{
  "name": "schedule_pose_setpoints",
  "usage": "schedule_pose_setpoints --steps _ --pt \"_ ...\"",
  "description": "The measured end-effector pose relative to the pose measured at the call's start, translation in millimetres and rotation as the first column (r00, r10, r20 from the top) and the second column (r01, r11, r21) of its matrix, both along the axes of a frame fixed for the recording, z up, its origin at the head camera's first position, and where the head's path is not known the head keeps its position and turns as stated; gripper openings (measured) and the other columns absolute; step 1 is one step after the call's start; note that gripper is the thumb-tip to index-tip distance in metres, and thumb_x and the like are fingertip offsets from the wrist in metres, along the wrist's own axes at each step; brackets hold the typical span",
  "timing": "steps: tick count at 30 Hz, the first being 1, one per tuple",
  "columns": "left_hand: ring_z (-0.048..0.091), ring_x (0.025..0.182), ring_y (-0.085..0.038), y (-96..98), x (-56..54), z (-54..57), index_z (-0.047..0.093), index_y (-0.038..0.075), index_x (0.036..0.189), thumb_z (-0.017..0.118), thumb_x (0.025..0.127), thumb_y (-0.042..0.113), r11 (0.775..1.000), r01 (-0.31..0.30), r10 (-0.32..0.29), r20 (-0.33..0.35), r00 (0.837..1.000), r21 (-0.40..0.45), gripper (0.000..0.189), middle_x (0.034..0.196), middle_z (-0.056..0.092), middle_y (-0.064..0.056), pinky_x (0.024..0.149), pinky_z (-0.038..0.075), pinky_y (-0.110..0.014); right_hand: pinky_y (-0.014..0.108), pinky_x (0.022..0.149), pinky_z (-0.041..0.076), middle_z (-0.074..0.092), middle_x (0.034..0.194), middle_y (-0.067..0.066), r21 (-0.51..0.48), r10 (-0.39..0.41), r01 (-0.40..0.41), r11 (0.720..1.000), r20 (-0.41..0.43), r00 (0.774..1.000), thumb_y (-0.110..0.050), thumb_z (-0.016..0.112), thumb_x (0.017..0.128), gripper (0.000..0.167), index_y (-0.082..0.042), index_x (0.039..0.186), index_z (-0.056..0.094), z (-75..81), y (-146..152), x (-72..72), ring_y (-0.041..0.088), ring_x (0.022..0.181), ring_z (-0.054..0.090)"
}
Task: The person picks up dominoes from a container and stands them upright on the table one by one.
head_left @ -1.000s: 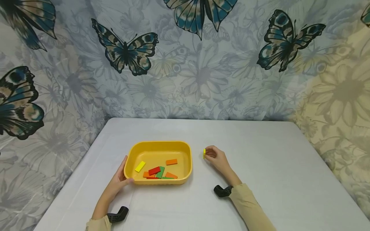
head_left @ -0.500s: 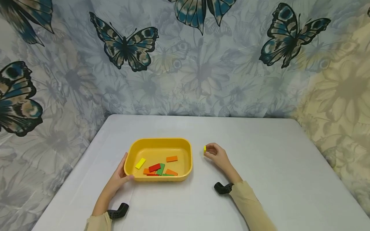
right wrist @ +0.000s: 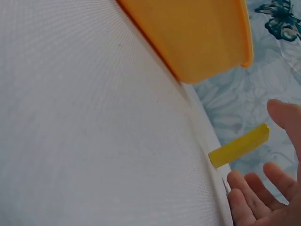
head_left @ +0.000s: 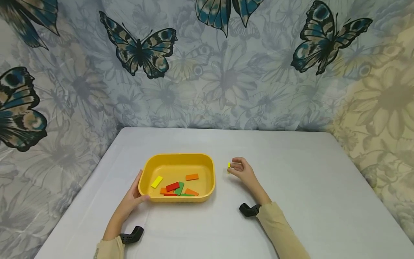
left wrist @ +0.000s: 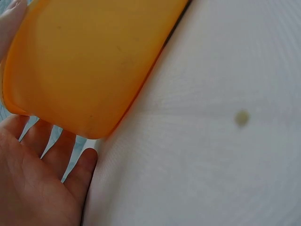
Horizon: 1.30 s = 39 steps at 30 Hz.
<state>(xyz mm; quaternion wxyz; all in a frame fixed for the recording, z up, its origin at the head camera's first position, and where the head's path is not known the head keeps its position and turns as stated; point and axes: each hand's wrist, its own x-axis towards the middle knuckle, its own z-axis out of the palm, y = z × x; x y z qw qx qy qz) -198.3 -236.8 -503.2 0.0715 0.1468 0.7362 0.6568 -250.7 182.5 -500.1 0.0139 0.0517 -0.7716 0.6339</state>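
Note:
My left hand (head_left: pixel 130 199) holds the left front corner of a yellow plastic tray (head_left: pixel 207 196), its thumb at the front and its fingers along the left side. In the left wrist view, the fingers (left wrist: pixel 56 146) touch the tray's wall (left wrist: pixel 94 70). Right of the tray, a small yellow block (right wrist: pixel 240 146) stands on end on the table. Around it, apart from the block, are the spread thumb and fingers of my right hand (head_left: pixel 243 173). Inside the tray lie a yellow block (head_left: pixel 156 182), a red block (head_left: pixel 173 186), a green block (head_left: pixel 179 188) and several others.
A white cloth covers the table (head_left: pixel 275 154). Behind it hangs a backdrop (head_left: pixel 226 82) with butterflies and flowers. Black wrist devices (head_left: pixel 249 210) sit on both arms.
My right fingers have loosened from the yellow block, which now stands by itself on the table. The left hand and tray keep their places; the head view has tilted slightly.

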Motion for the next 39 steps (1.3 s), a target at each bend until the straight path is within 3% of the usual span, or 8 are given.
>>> schedule_pose_setpoints --steps 6,12,16,22,29,35,37,39 --pt "0.005 0.133 -0.021 -1.8 -2.7 1.6 0.002 0.014 0.145 0.060 0.082 -0.002 1.000 -0.007 0.007 0.003 1.000 -0.022 0.088 0.148 -0.003 -0.009 0.092 0.025 -0.011 0.040 0.096 0.032 0.041 0.125 0.024 -0.089 -0.046 0.041 0.995 -0.052 0.998 -0.011 0.066 0.081 0.049 0.007 0.120 0.042 4.2 -1 -0.7 0.032 0.118 0.038" --pt "0.003 0.132 -0.024 -2.6 -4.3 4.0 0.002 0.015 0.145 0.061 0.082 -0.002 1.000 -0.004 0.004 -0.001 1.000 -0.010 0.088 0.148 -0.002 -0.007 0.093 0.024 -0.010 0.042 0.098 0.028 0.044 0.121 0.021 -0.034 -0.088 0.082 0.996 -0.260 0.962 -0.011 0.067 0.081 0.048 0.008 0.118 0.045 20.0 -5 1.6 0.030 0.117 0.037" --pt "0.002 0.132 -0.025 -0.7 -4.0 0.9 0.002 0.013 0.145 0.060 0.082 -0.003 1.000 -0.002 0.002 -0.004 1.000 -0.007 0.086 0.148 -0.003 -0.008 0.093 0.023 -0.010 0.043 0.095 0.032 0.048 0.115 0.019 0.009 -0.055 0.063 0.998 -0.368 0.928 -0.007 0.067 0.080 0.044 0.009 0.115 0.047 41.2 -18 8.9 0.031 0.112 0.041" --pt "0.002 0.132 -0.025 3.6 -5.8 1.9 0.002 0.014 0.145 0.060 0.082 -0.002 1.000 0.002 -0.002 0.009 1.000 0.007 0.087 0.148 -0.003 -0.007 0.093 0.023 -0.010 0.050 0.090 0.035 0.050 0.110 0.027 0.053 0.049 -0.032 0.998 -0.355 0.933 0.003 0.065 0.078 0.038 0.014 0.110 0.048 86.9 -61 17.0 0.038 0.105 0.044" --pt "0.004 0.132 -0.028 4.5 -6.3 3.3 0.003 0.013 0.145 0.061 0.082 0.000 1.000 -0.009 0.009 -0.005 1.000 -0.013 0.086 0.148 -0.001 -0.009 0.092 0.025 -0.011 0.044 0.084 0.042 0.057 0.103 0.017 0.107 0.191 -0.166 0.980 -0.315 0.930 -0.008 0.066 0.081 0.030 0.003 0.105 0.055 88.3 -113 -3.0 0.031 0.098 0.051" --pt "0.007 0.132 -0.022 0.6 2.3 3.1 0.005 0.013 0.145 0.062 0.082 0.001 0.999 -0.026 0.027 0.006 1.000 -0.044 0.086 0.148 0.000 -0.010 0.091 0.025 -0.008 0.035 0.080 0.044 0.058 0.097 0.014 -0.033 0.127 -0.135 0.990 -0.178 0.976 -0.013 0.063 0.084 0.026 0.005 0.101 0.056 60.8 -157 -3.2 0.028 0.094 0.053" --pt "0.009 0.132 -0.017 -0.9 3.9 3.6 0.005 0.014 0.145 0.062 0.082 0.001 0.999 -0.027 0.027 -0.002 1.000 -0.047 0.085 0.148 0.000 -0.011 0.091 0.025 -0.008 0.032 0.079 0.044 0.058 0.095 0.009 0.084 0.116 -0.101 0.991 -0.198 0.973 -0.017 0.065 0.082 0.028 0.004 0.099 0.057 50.5 -164 -4.4 0.025 0.092 0.053" --pt "0.010 0.131 -0.010 -1.7 4.8 4.0 0.005 0.013 0.145 0.061 0.082 0.001 0.999 -0.023 0.022 -0.015 1.000 -0.044 0.085 0.148 -0.001 -0.013 0.091 0.024 -0.008 0.031 0.079 0.044 0.057 0.095 0.009 0.272 0.152 -0.085 0.959 -0.238 0.959 -0.018 0.067 0.080 0.030 0.004 0.098 0.056 47.5 -167 -3.6 0.025 0.092 0.051"
